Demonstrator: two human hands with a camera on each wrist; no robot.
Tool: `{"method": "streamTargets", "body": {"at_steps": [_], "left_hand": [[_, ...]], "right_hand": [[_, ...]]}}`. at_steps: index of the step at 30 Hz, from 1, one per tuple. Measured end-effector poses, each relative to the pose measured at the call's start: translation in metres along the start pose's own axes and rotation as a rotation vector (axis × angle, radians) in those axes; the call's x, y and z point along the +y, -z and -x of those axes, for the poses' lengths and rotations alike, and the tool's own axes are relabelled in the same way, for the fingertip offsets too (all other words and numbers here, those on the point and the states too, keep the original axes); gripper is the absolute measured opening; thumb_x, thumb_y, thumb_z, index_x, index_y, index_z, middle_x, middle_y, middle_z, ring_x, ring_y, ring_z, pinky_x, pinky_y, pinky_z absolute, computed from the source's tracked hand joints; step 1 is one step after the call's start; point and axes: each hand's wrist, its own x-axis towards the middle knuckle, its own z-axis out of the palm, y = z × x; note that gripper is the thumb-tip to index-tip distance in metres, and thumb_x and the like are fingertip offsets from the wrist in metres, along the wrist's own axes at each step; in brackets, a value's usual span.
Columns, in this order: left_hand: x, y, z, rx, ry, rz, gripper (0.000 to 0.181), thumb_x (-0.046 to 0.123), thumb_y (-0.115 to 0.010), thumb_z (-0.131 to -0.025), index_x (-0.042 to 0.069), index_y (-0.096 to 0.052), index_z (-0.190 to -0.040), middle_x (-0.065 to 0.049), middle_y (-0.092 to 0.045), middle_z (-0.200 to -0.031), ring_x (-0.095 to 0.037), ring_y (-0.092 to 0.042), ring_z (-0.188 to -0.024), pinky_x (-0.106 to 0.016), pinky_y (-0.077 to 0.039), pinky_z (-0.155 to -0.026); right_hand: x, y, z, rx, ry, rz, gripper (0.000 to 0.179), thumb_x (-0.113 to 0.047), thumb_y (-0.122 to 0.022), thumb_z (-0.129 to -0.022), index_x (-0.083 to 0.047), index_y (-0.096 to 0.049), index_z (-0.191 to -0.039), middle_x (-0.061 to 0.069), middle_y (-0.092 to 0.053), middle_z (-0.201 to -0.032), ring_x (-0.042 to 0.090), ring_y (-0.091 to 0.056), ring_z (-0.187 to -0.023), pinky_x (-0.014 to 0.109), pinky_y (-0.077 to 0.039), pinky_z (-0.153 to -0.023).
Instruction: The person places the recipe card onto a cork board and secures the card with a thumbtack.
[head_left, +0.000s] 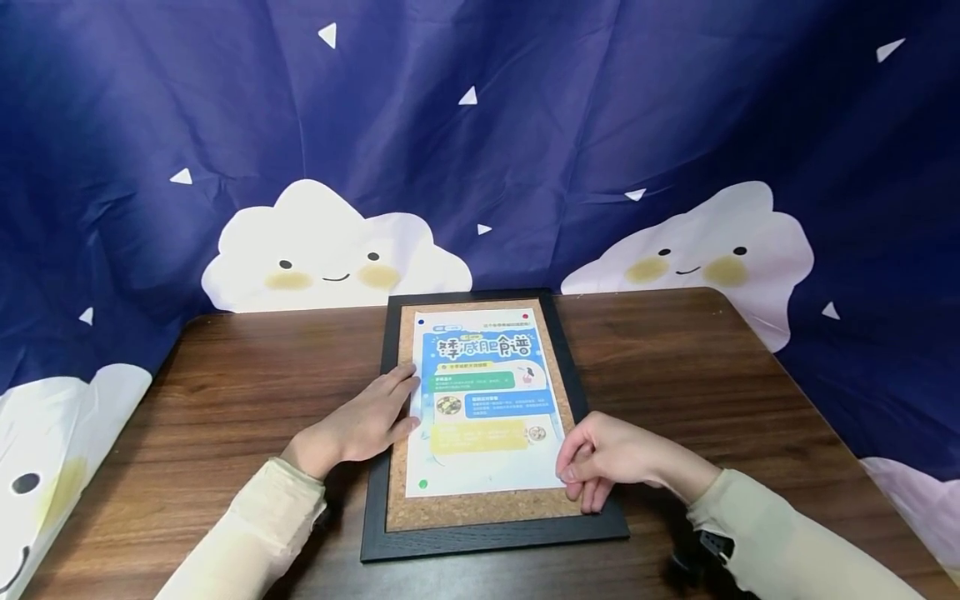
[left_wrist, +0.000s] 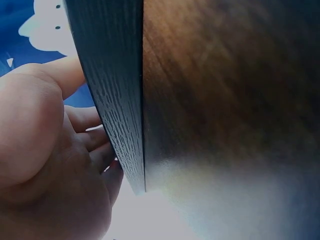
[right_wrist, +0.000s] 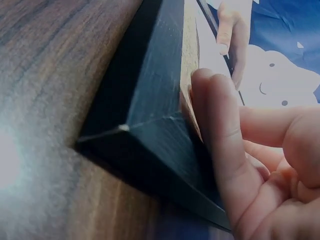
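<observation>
A black-framed cork board (head_left: 517,506) lies on the table with a printed poster (head_left: 465,475) on it. Three push pins show at the poster's corners: a blue pin (head_left: 421,322) top left, a red pin (head_left: 525,317) top right, a green pin (head_left: 423,484) bottom left. My left hand (head_left: 367,418) rests across the left frame bar (left_wrist: 112,85), fingertips at the poster's left edge. At the poster's lower right corner, my right hand (head_left: 600,462) has thumb and index finger brought together. Those fingers cover the corner, and I cannot tell what is between them.
The board lies on a dark brown wooden table (head_left: 720,375). Behind it hangs a blue cloth (head_left: 525,167) with cloud faces and white triangles. A dark strapped device (head_left: 716,546) sits at my right wrist.
</observation>
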Motion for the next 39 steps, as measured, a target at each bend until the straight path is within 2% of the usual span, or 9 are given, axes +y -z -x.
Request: {"method": "streamTargets", "body": {"at_steps": [9, 12, 18, 23, 28, 30, 33, 36, 39], "left_hand": [[-0.005, -0.003, 0.001, 0.023, -0.033, 0.027, 0.068, 0.028, -0.057, -0.114, -0.012, -0.032, -0.163, -0.032, -0.020, -0.176, -0.048, -0.020, -0.165, -0.063, -0.028, -0.130], [0.000, 0.001, 0.001, 0.012, -0.016, 0.015, 0.067, 0.024, -0.058, -0.113, -0.012, -0.033, -0.163, -0.031, -0.020, -0.176, -0.048, -0.021, -0.165, -0.064, -0.029, -0.130], [0.000, 0.001, -0.001, 0.005, -0.006, -0.027, 0.064, 0.024, -0.055, -0.115, -0.011, -0.033, -0.164, -0.030, -0.021, -0.177, -0.046, -0.023, -0.165, -0.061, -0.030, -0.130], [-0.002, 0.001, 0.000, 0.017, -0.023, 0.006, 0.067, 0.027, -0.057, -0.114, -0.011, -0.033, -0.164, -0.030, -0.020, -0.177, -0.047, -0.021, -0.165, -0.063, -0.029, -0.130], [-0.024, -0.016, -0.006, 0.068, -0.065, 0.061, 0.074, 0.041, -0.054, -0.114, -0.008, -0.033, -0.165, -0.026, -0.019, -0.178, -0.044, -0.019, -0.166, -0.064, -0.027, -0.130], [-0.032, -0.022, -0.008, 0.082, -0.080, 0.055, 0.075, 0.046, -0.051, -0.114, -0.007, -0.033, -0.165, -0.025, -0.019, -0.178, -0.044, -0.019, -0.166, -0.063, -0.028, -0.130], [-0.028, -0.019, -0.007, 0.076, -0.067, 0.053, 0.074, 0.044, -0.053, -0.114, -0.007, -0.034, -0.165, -0.025, -0.020, -0.178, -0.044, -0.021, -0.166, -0.064, -0.029, -0.129], [-0.012, -0.008, -0.003, 0.030, -0.038, 0.034, 0.071, 0.036, -0.055, -0.114, -0.009, -0.032, -0.165, -0.028, -0.019, -0.178, -0.046, -0.020, -0.166, -0.064, -0.029, -0.130], [-0.004, -0.003, 0.000, 0.006, -0.020, 0.027, 0.069, 0.031, -0.056, -0.114, -0.010, -0.032, -0.165, -0.028, -0.018, -0.178, -0.046, -0.020, -0.166, -0.064, -0.028, -0.130]], "right_hand": [[-0.001, 0.007, -0.006, -0.065, -0.036, -0.036, 0.012, -0.002, -0.071, -0.100, 0.010, -0.072, -0.103, 0.021, -0.079, -0.082, 0.017, -0.077, -0.064, 0.031, -0.065, -0.060], [0.000, 0.009, -0.007, -0.071, -0.044, -0.037, 0.012, -0.003, -0.072, -0.100, 0.008, -0.070, -0.103, 0.022, -0.079, -0.082, 0.018, -0.077, -0.064, 0.030, -0.065, -0.059], [-0.001, 0.010, -0.009, -0.080, -0.058, -0.026, 0.011, -0.003, -0.073, -0.099, 0.008, -0.070, -0.101, 0.021, -0.079, -0.080, 0.018, -0.076, -0.063, 0.030, -0.064, -0.058], [-0.006, 0.009, -0.011, -0.067, -0.077, 0.015, 0.001, 0.004, -0.069, -0.099, 0.005, -0.070, -0.099, 0.017, -0.077, -0.075, 0.016, -0.075, -0.060, 0.029, -0.063, -0.056], [-0.012, 0.006, -0.012, -0.040, -0.098, 0.067, 0.008, 0.006, -0.068, -0.099, -0.001, -0.068, -0.096, 0.015, -0.076, -0.072, 0.015, -0.073, -0.056, 0.027, -0.061, -0.052], [-0.013, 0.005, -0.012, -0.034, -0.098, 0.079, 0.007, 0.005, -0.069, -0.099, 0.000, -0.065, -0.096, 0.016, -0.075, -0.071, 0.015, -0.072, -0.055, 0.027, -0.061, -0.051], [-0.014, 0.004, -0.012, -0.026, -0.102, 0.097, 0.012, 0.004, -0.070, -0.099, 0.000, -0.059, -0.097, 0.017, -0.075, -0.070, 0.016, -0.071, -0.053, 0.027, -0.059, -0.048], [-0.015, 0.005, -0.014, -0.021, -0.119, 0.129, 0.016, 0.001, -0.073, -0.099, 0.000, -0.057, -0.095, 0.017, -0.075, -0.068, 0.016, -0.071, -0.051, 0.026, -0.057, -0.045], [-0.016, 0.006, -0.015, -0.019, -0.142, 0.176, 0.018, -0.002, -0.076, -0.098, -0.002, -0.059, -0.092, 0.017, -0.074, -0.067, 0.017, -0.069, -0.048, 0.026, -0.055, -0.043]]}}
